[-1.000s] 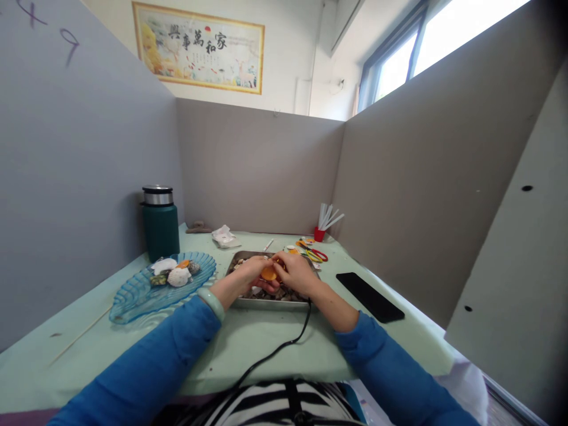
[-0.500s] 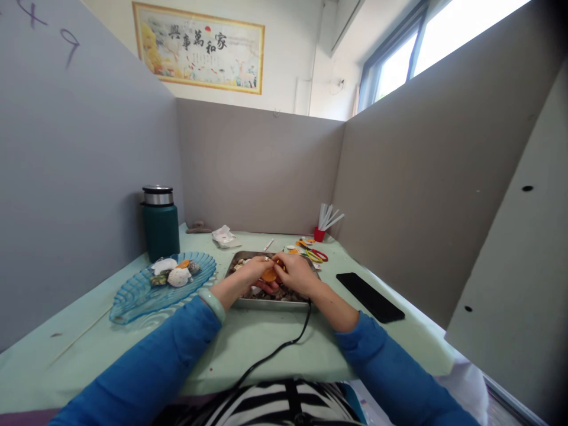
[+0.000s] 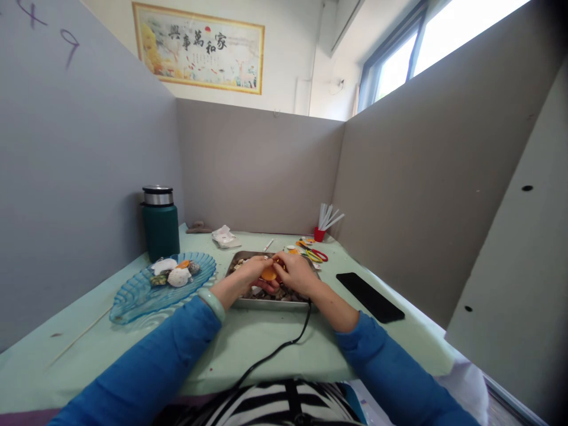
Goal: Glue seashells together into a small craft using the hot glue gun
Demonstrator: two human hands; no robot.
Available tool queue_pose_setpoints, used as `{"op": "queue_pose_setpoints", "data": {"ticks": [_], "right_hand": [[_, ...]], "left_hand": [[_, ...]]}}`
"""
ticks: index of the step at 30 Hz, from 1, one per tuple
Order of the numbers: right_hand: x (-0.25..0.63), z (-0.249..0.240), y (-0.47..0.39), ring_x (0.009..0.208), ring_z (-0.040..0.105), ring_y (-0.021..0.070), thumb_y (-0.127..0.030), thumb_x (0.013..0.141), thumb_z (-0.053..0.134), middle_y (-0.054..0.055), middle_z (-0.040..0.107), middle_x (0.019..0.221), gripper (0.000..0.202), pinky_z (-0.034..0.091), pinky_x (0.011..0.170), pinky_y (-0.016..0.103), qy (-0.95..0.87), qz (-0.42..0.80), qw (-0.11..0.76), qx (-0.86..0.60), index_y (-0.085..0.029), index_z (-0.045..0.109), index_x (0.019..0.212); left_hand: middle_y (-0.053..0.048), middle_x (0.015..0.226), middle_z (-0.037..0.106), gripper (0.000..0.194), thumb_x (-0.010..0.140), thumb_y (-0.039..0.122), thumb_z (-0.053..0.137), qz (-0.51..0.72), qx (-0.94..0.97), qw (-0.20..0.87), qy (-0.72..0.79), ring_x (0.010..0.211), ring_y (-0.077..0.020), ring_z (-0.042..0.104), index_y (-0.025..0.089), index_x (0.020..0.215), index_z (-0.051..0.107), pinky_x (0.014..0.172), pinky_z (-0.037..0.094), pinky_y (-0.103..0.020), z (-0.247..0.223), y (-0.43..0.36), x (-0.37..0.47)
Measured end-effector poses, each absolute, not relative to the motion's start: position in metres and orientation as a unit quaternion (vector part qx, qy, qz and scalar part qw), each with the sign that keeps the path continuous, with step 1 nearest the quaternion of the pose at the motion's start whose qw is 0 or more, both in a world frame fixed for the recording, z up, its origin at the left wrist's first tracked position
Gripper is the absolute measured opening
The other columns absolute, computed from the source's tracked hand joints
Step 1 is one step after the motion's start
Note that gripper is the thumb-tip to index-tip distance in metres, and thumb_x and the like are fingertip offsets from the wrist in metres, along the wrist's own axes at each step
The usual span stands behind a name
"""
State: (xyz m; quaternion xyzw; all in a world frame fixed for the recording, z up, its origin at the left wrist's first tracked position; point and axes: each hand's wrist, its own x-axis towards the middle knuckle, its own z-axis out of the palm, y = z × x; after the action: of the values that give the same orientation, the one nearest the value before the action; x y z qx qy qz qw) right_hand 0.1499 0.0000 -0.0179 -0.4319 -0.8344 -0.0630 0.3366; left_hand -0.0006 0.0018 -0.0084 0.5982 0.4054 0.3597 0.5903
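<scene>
Pinching an orange piece (image 3: 268,275), both hands (image 3: 294,274) meet over the tray (image 3: 266,305) — seemingly mid-work, the piece not yet released; shells (image 3: 179,277) already lie on the plate (image 3: 126,309).

Pale green worktop (image 3: 255,331): blue dish (image 3: 133,305) L, bottle (image 3: 160,231) far L, metal tray (image 3: 270,305) ctr, scissors (image 3: 316,255) + cup (image 3: 319,235) far R, blk slab (image 3: 370,297) R.

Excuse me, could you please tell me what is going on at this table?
A person is holding an orange piece between the left hand and the right hand, above a metal tray of what look like small stones or shells. The fingers partly cover the piece, so its full shape is hard to tell. To the tray's left, a blue plate holds several shell-like items, with a green bottle behind it.
</scene>
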Motion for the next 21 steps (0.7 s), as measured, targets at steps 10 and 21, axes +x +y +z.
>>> {"op": "queue_pose_setpoints", "data": {"ticks": [10, 21], "right_hand": [[0.1494, -0.0163, -0.0014, 0.07, 0.056, 0.0143, -0.025, 0.085, 0.045, 0.003, 0.065, 0.08, 0.019, 0.034, 0.062, 0.023, -0.831, -0.07, 0.34, -0.434, -0.019, 0.06, 0.094], [0.149, -0.0144, -0.0035, 0.072, 0.057, 0.0148, -0.024, 0.084, 0.045, 0.004, 0.065, 0.082, 0.019, 0.035, 0.063, 0.023, -0.834, -0.057, 0.332, -0.437, -0.018, 0.06, 0.094]], "left_hand": [[-0.007, 0.061, 0.06, 0.026, 0.082, 0.036, 0.048, 0.367, 0.596, 0.593, 0.398, 0.053, -0.0162, 0.06, 0.011, 0.085, 0.053, 0.053, 0.051, -0.031, -0.0084, 0.0029, -0.0007], [-0.006, 0.059, 0.059, 0.027, 0.081, 0.038, 0.05, 0.36, 0.596, 0.589, 0.411, 0.053, -0.0164, 0.061, 0.012, 0.081, 0.053, 0.052, 0.051, -0.031, -0.0083, 0.0024, -0.0007]]}}
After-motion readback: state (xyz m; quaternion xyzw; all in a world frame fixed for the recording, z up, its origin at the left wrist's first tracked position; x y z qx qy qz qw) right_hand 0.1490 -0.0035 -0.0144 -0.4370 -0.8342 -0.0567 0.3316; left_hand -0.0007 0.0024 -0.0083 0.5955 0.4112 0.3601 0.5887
